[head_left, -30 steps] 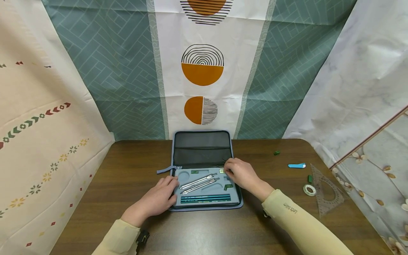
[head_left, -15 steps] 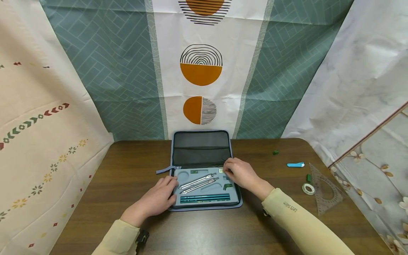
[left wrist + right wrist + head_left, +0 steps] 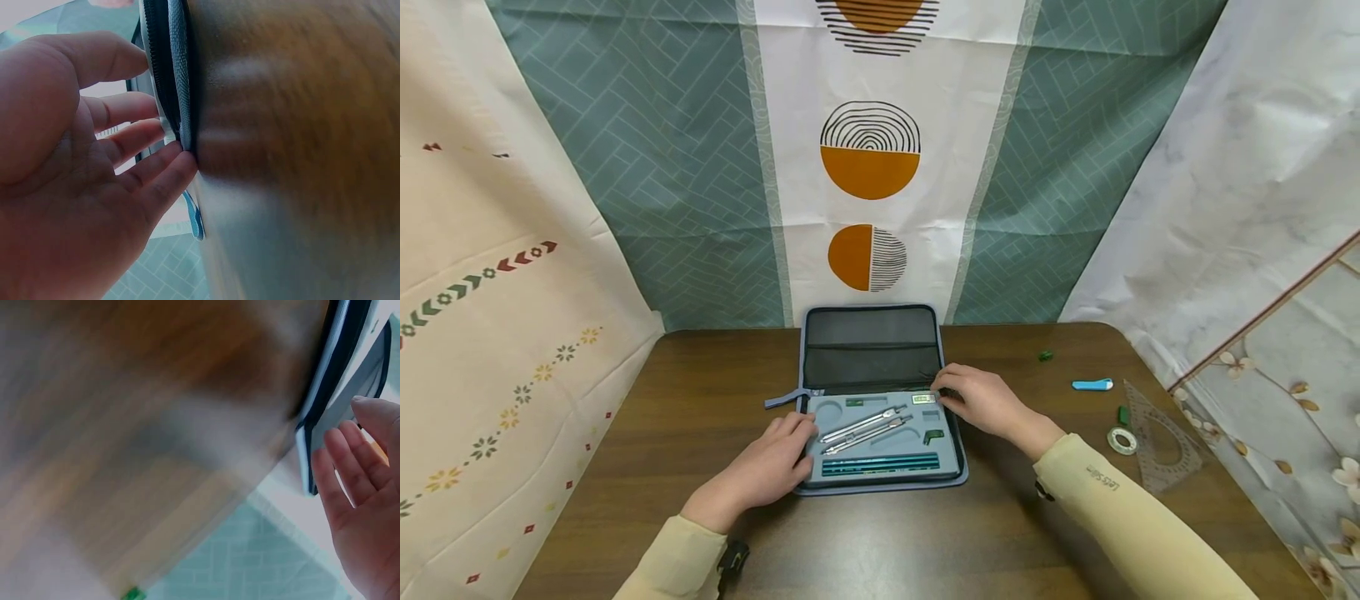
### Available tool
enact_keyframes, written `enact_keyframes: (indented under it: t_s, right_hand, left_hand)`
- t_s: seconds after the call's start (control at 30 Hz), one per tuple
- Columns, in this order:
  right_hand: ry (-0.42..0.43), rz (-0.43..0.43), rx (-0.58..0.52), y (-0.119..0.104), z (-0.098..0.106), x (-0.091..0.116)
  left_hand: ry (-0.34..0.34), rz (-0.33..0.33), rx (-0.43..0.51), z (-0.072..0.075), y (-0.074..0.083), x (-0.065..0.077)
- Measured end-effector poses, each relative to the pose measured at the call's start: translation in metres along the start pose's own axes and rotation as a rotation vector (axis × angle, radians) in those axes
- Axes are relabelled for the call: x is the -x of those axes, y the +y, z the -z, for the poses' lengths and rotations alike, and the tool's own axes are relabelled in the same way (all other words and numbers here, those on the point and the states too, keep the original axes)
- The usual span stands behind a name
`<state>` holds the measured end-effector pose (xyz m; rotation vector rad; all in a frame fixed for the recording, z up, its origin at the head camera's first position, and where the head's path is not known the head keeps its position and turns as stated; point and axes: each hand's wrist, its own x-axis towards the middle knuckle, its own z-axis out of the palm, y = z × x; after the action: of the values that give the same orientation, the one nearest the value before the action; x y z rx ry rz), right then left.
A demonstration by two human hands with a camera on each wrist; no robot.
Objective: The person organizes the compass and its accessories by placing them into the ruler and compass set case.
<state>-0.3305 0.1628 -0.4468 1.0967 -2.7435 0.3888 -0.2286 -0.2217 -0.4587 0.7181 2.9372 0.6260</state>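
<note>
An unzipped case (image 3: pixel 957 482) lies on the table, its dark mesh lid (image 3: pixel 871 323) raised at the back. Its pale blue tray (image 3: pixel 842 415) bears two silver compasses (image 3: pixel 865 427), dark teal pencils (image 3: pixel 880 464), a small green angular piece (image 3: pixel 933 436) and a pale rectangular block with green markings (image 3: pixel 923 399) in the top right slot. My left hand (image 3: pixel 772 463) rests against the case's left side, fingertips touching the zipped edge (image 3: pixel 180 75) in the left wrist view. At the tray's top right corner hovers my right hand (image 3: pixel 981 400), fingers loosely bent and holding nothing.
On the table's right lie a blue utility knife (image 3: pixel 1092 384), a roll of tape (image 3: pixel 1122 441), a green block (image 3: pixel 1123 414), a clear set square (image 3: pixel 1157 437) and a small green item (image 3: pixel 1046 355). A zipper strap (image 3: pixel 786 398) sticks out left of the case.
My right hand has drawn back slightly to the right, letting go at the top right slot and uncovering the pale block there. The left hand stays at the case's edge.
</note>
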Motion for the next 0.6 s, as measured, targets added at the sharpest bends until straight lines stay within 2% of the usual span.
enact_keyframes:
  t_s: [0.33,0.6]
  right_hand:
    - [0.046,-0.113,0.122,0.046,0.021,0.019]
    - [0.031,-0.255,0.214,0.081,0.029,0.035]
  left_hand:
    - [-0.011,0.006,0.002,-0.001,-0.002,0.0]
    - [-0.01,0.006,0.008,-0.001,-0.003,-0.001]
